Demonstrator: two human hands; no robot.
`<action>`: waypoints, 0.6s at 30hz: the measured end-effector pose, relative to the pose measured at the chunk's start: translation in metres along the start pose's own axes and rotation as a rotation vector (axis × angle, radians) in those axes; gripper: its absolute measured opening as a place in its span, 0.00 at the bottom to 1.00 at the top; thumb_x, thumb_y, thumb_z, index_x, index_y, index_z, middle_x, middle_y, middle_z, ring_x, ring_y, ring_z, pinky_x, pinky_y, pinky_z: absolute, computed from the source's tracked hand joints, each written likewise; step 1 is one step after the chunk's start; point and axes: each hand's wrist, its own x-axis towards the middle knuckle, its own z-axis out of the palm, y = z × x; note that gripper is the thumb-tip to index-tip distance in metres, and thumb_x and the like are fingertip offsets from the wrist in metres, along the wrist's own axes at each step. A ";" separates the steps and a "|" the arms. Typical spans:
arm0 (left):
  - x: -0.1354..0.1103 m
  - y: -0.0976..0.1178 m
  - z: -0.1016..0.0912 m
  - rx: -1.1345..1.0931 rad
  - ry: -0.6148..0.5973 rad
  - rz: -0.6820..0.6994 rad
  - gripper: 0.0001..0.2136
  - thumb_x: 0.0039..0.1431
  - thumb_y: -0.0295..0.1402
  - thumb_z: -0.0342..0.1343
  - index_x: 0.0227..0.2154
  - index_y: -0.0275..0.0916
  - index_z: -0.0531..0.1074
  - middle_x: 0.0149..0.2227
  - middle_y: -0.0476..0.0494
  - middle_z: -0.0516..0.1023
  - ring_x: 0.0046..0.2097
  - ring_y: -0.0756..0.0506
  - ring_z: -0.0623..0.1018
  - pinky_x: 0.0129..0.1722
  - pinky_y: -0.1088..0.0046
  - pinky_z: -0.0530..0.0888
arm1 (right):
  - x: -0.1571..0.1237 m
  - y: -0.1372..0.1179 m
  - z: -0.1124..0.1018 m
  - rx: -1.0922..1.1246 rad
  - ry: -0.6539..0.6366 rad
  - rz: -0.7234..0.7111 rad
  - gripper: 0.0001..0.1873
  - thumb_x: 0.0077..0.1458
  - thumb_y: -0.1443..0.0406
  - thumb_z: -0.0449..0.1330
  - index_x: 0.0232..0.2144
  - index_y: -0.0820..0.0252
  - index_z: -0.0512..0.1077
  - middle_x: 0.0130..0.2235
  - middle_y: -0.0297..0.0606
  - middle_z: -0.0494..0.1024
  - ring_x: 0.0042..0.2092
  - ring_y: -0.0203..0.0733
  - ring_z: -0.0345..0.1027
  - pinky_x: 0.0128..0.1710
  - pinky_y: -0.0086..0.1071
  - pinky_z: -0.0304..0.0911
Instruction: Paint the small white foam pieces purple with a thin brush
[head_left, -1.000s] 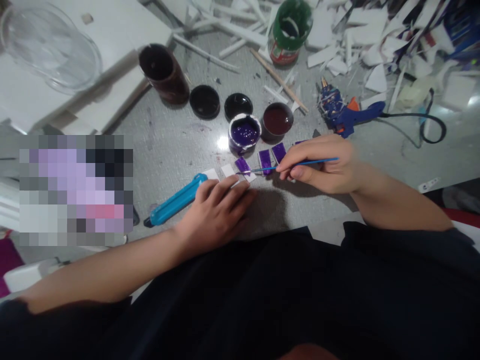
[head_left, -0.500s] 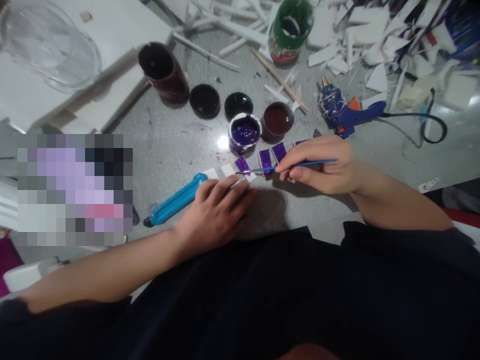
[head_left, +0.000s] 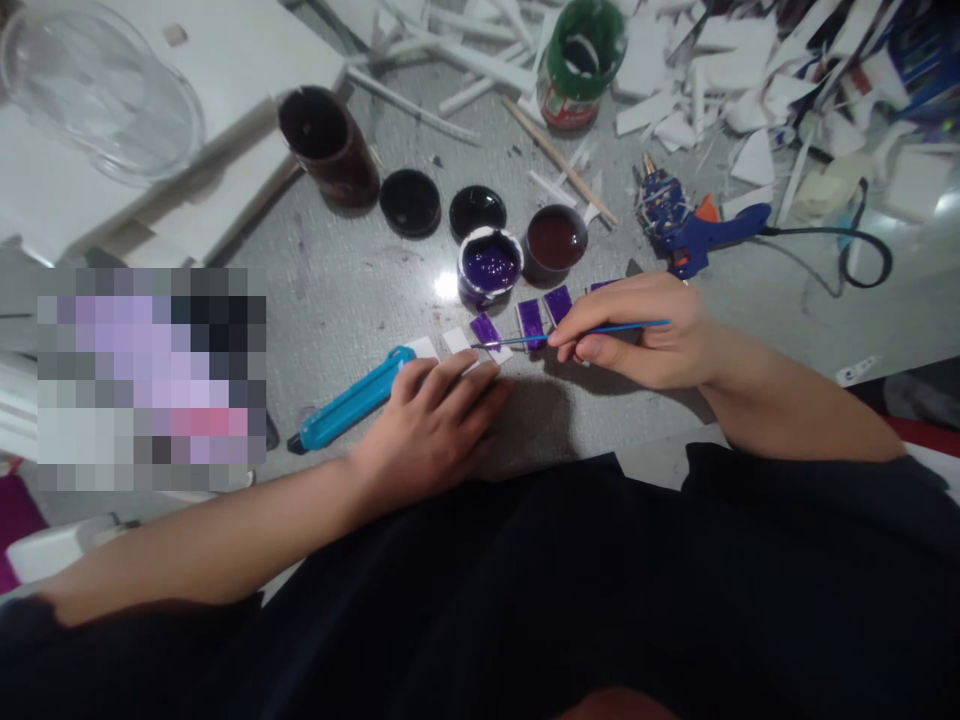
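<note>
In my right hand [head_left: 637, 330] I pinch a thin blue paintbrush [head_left: 525, 340], its bristle end pointing left. The tip lies at a small tile [head_left: 486, 330], purple over its upper part and white below. My left hand [head_left: 442, 415] rests palm down with its fingers apart, the fingertips at the white pieces' lower edge; what lies beneath them is hidden. Beside these fingers is a plain white piece [head_left: 455, 341]. Two purple tiles, one of them a wider purple tile [head_left: 530, 318], lie toward my right hand. A pot of purple paint [head_left: 491, 265] stands just beyond.
A teal utility knife [head_left: 352, 402] lies left of my left hand. Farther back are a dark red paint pot [head_left: 556, 240], black lids [head_left: 409, 202], a tall dark jar [head_left: 330, 150], a green jar [head_left: 581, 65], a wooden stick [head_left: 559, 160], a blue glue gun [head_left: 701, 235] and heaped white scraps [head_left: 720, 70].
My right hand and the paintbrush have shifted very slightly left. The left hand, tiles and pots stay where they were.
</note>
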 end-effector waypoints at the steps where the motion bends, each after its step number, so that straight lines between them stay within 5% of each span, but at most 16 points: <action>1: 0.000 0.000 0.000 -0.001 0.006 0.002 0.24 0.80 0.41 0.62 0.71 0.38 0.82 0.67 0.31 0.86 0.69 0.30 0.78 0.64 0.51 0.74 | 0.000 0.000 0.000 -0.011 -0.006 0.000 0.13 0.75 0.63 0.71 0.56 0.41 0.90 0.42 0.33 0.94 0.34 0.40 0.87 0.33 0.35 0.81; 18: -0.003 -0.001 0.000 -0.024 -0.033 -0.013 0.26 0.79 0.41 0.64 0.74 0.40 0.80 0.68 0.31 0.85 0.70 0.29 0.77 0.65 0.51 0.75 | 0.001 0.000 -0.003 -0.059 -0.042 -0.047 0.11 0.76 0.66 0.70 0.55 0.50 0.89 0.42 0.36 0.95 0.36 0.38 0.88 0.36 0.31 0.81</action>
